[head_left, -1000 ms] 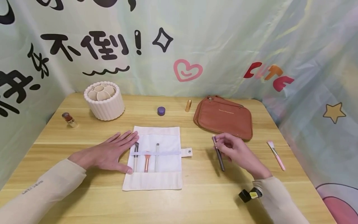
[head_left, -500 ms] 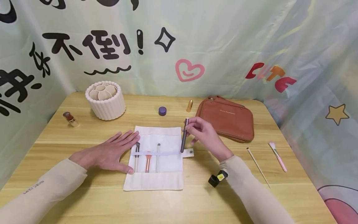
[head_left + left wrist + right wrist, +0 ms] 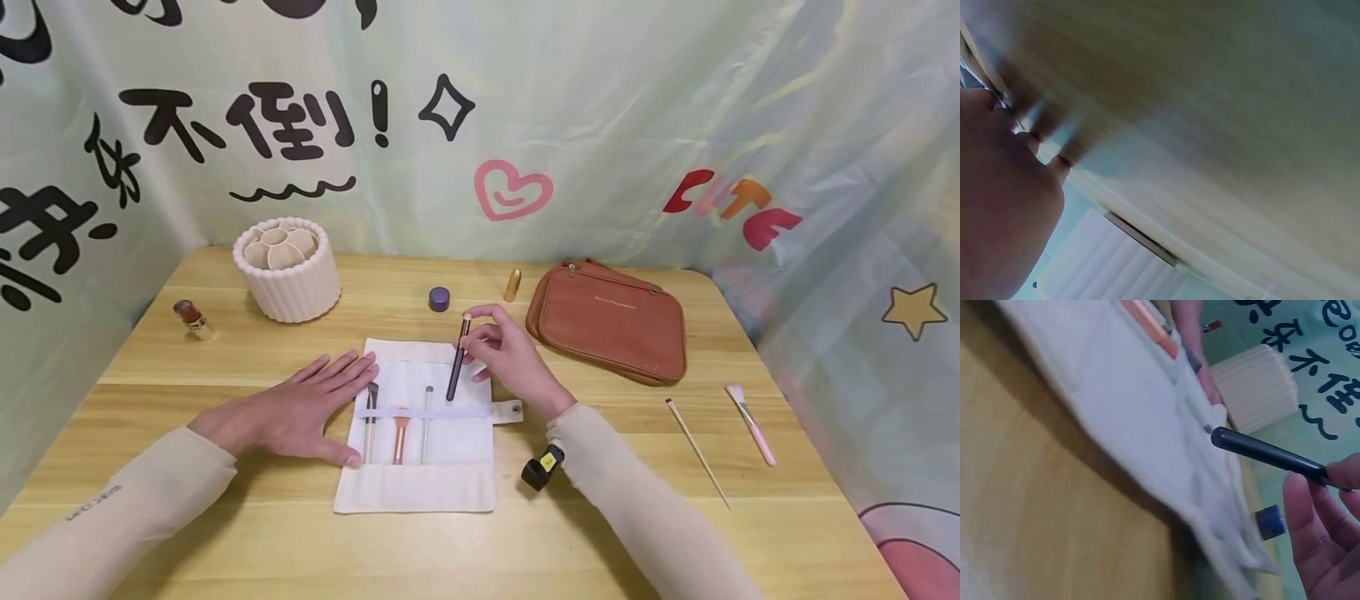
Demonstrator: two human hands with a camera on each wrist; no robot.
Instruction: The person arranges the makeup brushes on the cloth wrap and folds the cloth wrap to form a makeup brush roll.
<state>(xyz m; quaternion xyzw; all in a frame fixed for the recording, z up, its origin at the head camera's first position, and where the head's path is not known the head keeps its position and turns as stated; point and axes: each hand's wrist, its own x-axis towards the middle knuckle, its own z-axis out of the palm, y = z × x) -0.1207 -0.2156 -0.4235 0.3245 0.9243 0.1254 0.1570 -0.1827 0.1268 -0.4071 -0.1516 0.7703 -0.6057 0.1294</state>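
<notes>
In the head view my right hand (image 3: 504, 357) pinches a dark-handled makeup brush (image 3: 458, 360) near its upper end. The brush is tilted, its handle end pointing down over the right part of a white brush roll (image 3: 414, 492). The right wrist view shows the black handle (image 3: 1266, 452) between thumb and fingers. My left hand (image 3: 296, 410) lies spread flat at the roll's left edge, thumb and fingertips on the cloth. Tucked under the roll's strap are a black-tipped brush (image 3: 371, 423), a rose-gold brush (image 3: 400, 437) and a slim pale brush (image 3: 427, 425).
On the right lie a thin brush (image 3: 697, 452) and a pink brush (image 3: 752, 425). A brown zip case (image 3: 611, 321) lies behind them. Along the back are a gold bullet-shaped tube (image 3: 512, 286), a purple-lidded jar (image 3: 438, 299) and a white ribbed holder (image 3: 288, 279). A lipstick (image 3: 194, 320) stands far left.
My right hand has carried the dark brush leftward from beside the brown case to above the brush roll, uncovering the thin brush on the table. The left hand has stayed on the roll.
</notes>
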